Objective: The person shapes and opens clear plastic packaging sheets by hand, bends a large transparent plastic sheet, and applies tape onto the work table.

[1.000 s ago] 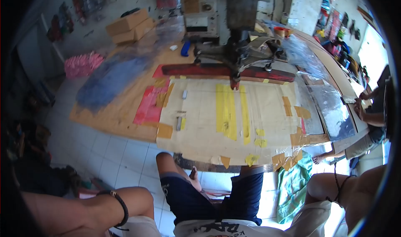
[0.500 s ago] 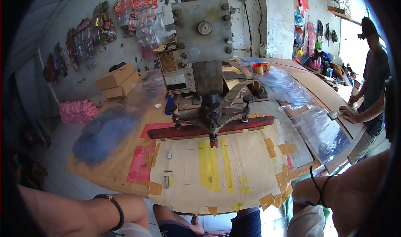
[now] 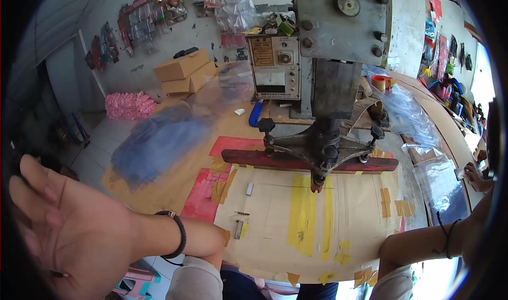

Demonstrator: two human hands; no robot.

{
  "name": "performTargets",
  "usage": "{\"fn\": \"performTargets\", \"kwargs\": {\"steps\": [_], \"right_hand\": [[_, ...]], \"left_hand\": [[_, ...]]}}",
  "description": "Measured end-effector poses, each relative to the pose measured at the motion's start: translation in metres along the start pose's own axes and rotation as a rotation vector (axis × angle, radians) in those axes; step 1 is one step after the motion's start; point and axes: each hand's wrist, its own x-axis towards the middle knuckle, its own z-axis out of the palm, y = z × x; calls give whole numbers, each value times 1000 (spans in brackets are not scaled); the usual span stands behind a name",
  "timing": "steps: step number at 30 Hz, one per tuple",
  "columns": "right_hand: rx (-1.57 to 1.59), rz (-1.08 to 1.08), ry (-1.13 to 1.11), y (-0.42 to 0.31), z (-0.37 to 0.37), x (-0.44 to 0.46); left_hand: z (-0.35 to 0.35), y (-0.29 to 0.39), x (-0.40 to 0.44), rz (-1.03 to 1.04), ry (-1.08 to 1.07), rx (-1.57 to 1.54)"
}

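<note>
My left hand (image 3: pixel 74 220) is raised close to the camera at the lower left. Its palm faces me, its fingers are apart and partly bent, and it grips nothing I can see. A small dark mark near its lower edge is too small to name. At the right edge my right hand (image 3: pixel 476 223) is mostly cut off and shaded, its fingers hidden. Between my arms lies a taped paper sheet (image 3: pixel 264 205) with yellow strips and two small metal pieces. Above it hangs a press head (image 3: pixel 328 141) with a red bar (image 3: pixel 243 158). Neither hand touches these.
A control box (image 3: pixel 274 83) stands behind the press. Blue plastic sheets (image 3: pixel 159 141) lie on the left, clear plastic bags (image 3: pixel 439 178) on the right. Cardboard boxes (image 3: pixel 185 70) and a pink bundle (image 3: pixel 129 105) are farther back. A co-worker's hand (image 3: pixel 473 175) shows at far right.
The view has turned left, so the press and sheet sit farther right. My left hand has come into view, fingers apart. The co-worker is now mostly out of view.
</note>
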Motion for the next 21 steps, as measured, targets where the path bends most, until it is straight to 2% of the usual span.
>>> {"fn": "performTargets", "kwargs": {"steps": [1, 2, 5, 7, 8, 9, 11, 12, 13, 14, 15, 17, 19, 21], "right_hand": [[-2, 24, 2, -2, -5, 0], [-31, 138, -12, -14, -7, 0], [-412, 266, 46, -9, -12, -2], [-488, 337, 2, 5, -19, -8], [-410, 443, 143, 15, 18, -17], [-249, 549, 64, 19, 35, 0], [37, 794, -68, 25, 69, 36], [97, 726, -296, 37, 80, 40], [149, 667, -441, 42, 105, 45], [116, 448, -453, 44, 135, 44], [258, 423, -650, 45, 158, 64], [688, 229, -320, 42, 250, 68], [889, 347, -559, 30, 284, 85], [1003, 479, -333, 21, 349, 63]], "left_hand": [[0, 3, 2, -19, 69, -28], [1, 7, 5, -35, 139, -57], [-15, 23, 6, -8, 212, -77], [-15, 26, 4, 25, 297, -65], [-13, 28, 2, 32, 326, -61], [-11, 31, 0, 37, 353, -60], [-2, 38, -2, 78, 2, -357], [2, 41, -2, 106, -181, -499], [3, 42, 1, 107, -461, -950], [3, 43, 4, -13, -764, -1352], [3, 44, 4, -87, -908, -1480], [3, 41, 4, -133, -917, -1435], [4, 38, 6, -167, -835, -1297], [4, 35, 5, -190, -713, -1119]]}}
